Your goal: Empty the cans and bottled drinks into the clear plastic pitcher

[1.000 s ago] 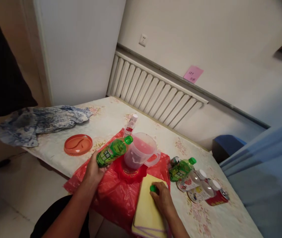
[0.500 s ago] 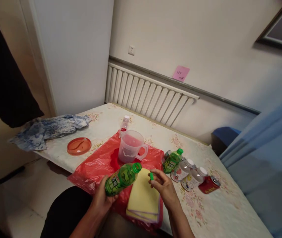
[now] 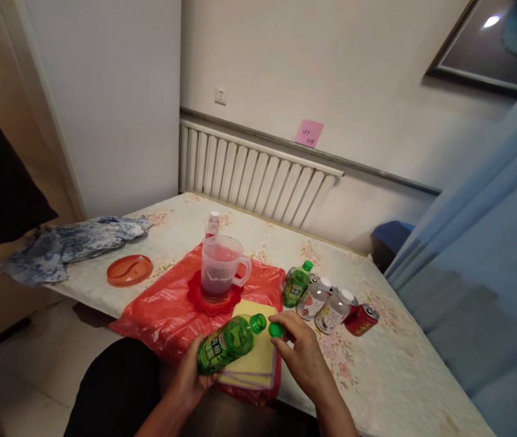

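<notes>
My left hand (image 3: 191, 371) is wrapped round a green bottle (image 3: 226, 345), which leans to the right with its mouth uncapped. Close to that mouth, my right hand (image 3: 298, 345) pinches a green cap (image 3: 276, 329), apart from the bottle. Yellow cloths (image 3: 258, 361) lie under the bottle on a red plastic sheet (image 3: 162, 309). Behind them a clear measuring jug (image 3: 220, 267) stands on a red scalloped dish (image 3: 215, 301).
Right of the sheet stand another green bottle (image 3: 297, 285), two white-capped bottles (image 3: 314, 300) and a red can (image 3: 362, 320). At left lie an orange-red lid (image 3: 129, 271) and a blue-white cloth (image 3: 81, 243). A small bottle (image 3: 212, 224) is behind the jug.
The view has shifted, so the table items appear further left. My right hand has brought the cap nearer the bottle mouth and turned it to show its round face.
</notes>
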Motion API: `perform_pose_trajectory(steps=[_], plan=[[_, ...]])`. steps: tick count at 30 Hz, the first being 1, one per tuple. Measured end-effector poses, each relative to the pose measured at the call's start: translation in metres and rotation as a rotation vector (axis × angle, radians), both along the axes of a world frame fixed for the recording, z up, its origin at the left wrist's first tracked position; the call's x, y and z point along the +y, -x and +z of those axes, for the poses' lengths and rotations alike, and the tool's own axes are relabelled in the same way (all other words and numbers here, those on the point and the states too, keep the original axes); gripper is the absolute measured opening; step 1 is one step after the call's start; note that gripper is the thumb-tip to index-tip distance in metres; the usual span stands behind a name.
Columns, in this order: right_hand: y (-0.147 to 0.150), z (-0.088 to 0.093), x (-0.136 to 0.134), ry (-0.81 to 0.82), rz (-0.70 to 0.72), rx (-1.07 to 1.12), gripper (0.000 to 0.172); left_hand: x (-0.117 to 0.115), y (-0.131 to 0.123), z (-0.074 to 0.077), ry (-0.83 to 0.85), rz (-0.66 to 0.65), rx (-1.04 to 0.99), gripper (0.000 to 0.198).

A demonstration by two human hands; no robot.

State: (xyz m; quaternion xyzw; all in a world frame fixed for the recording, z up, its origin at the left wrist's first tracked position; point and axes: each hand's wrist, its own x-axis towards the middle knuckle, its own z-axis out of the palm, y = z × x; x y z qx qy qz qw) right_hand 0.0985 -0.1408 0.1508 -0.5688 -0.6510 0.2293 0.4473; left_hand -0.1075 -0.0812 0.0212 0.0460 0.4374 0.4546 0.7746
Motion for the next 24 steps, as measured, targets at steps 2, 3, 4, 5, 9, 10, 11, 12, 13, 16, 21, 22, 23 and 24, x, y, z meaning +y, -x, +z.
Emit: perform_pose_trajectory(steps=[2, 3, 4, 5, 9, 10, 11, 12, 13, 16, 21, 22, 23, 24], plan=[[0.001, 0.008, -0.006, -0.039, 0.027, -0.119, 0.037, -0.002, -0.003, -0.004, -0.022, -0.01, 0.046, 0.026], [0.001, 0.011, -0.008, -0.049, 0.043, -0.153, 0.037, -0.003, -0.003, -0.007, -0.034, -0.017, 0.07, 0.027], [0.001, 0.013, -0.009, -0.053, 0.058, -0.177, 0.037, -0.003, -0.004, -0.009, -0.04, -0.022, 0.081, 0.027], [0.001, 0.015, -0.01, -0.053, 0.067, -0.192, 0.036, -0.004, -0.004, -0.011, -0.046, -0.021, 0.086, 0.027], [0.0, 0.015, -0.01, -0.01, 0.025, -0.186, 0.033, -0.005, -0.002, -0.018, -0.065, -0.007, 0.106, 0.026], [0.0, 0.015, -0.01, 0.008, 0.003, -0.174, 0.032, -0.005, -0.002, -0.018, -0.071, -0.005, 0.11, 0.027], [0.001, 0.015, -0.009, 0.027, -0.016, -0.16, 0.029, -0.005, -0.001, -0.019, -0.074, -0.004, 0.115, 0.027], [0.001, 0.015, -0.008, 0.044, -0.03, -0.144, 0.027, -0.005, -0.001, -0.019, -0.073, -0.003, 0.122, 0.027], [0.001, 0.014, -0.008, 0.057, -0.038, -0.127, 0.025, -0.005, -0.001, -0.019, -0.072, 0.0, 0.129, 0.027], [0.002, 0.014, -0.006, 0.064, -0.049, -0.079, 0.024, -0.005, -0.001, -0.018, -0.07, 0.001, 0.136, 0.027], [0.0, 0.013, -0.005, 0.008, 0.014, -0.106, 0.026, -0.006, 0.0, -0.017, -0.077, 0.008, 0.146, 0.028], [0.0, 0.014, -0.005, -0.011, 0.038, -0.127, 0.026, -0.006, 0.0, -0.017, -0.073, 0.009, 0.146, 0.028], [0.0, 0.014, -0.005, -0.027, 0.059, -0.148, 0.026, -0.007, 0.0, -0.017, -0.07, 0.007, 0.144, 0.027], [-0.001, 0.015, -0.005, -0.039, 0.073, -0.167, 0.025, -0.007, -0.001, -0.016, -0.068, 0.004, 0.143, 0.027]])
